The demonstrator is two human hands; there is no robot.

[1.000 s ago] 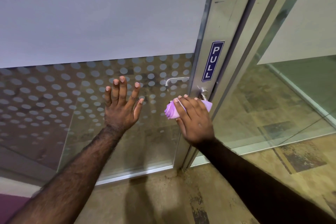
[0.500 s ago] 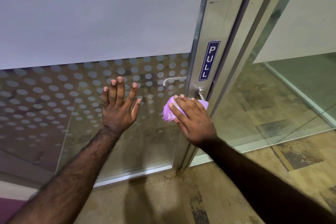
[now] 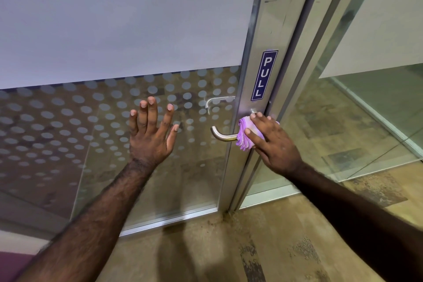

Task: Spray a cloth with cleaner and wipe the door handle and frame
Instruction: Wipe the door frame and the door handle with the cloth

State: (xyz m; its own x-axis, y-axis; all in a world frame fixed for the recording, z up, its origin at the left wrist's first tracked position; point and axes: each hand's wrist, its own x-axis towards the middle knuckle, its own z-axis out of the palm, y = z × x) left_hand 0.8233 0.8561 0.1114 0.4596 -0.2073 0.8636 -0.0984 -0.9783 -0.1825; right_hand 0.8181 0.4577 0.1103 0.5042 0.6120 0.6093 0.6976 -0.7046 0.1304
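My right hand point(image 3: 272, 142) grips a folded purple cloth point(image 3: 244, 137) wrapped around the inner end of the metal door handle point(image 3: 220, 136), close to the aluminium door frame point(image 3: 267, 30). The handle's curved free end sticks out to the left of the cloth, bare. My left hand point(image 3: 151, 135) lies flat and open against the dotted glass of the door point(image 3: 68, 121), fingers spread, left of the handle. No spray bottle is in view.
A blue PULL sign point(image 3: 264, 75) is fixed on the frame above the handle. The handle on the far side point(image 3: 217, 101) shows through the glass. Right of the frame stands a fixed glass panel point(image 3: 366, 110). Worn brownish floor point(image 3: 229, 254) lies below.
My right hand slid the cloth to the right along the handle toward the frame, uncovering the handle's curved left end. My left hand stayed pressed on the glass.
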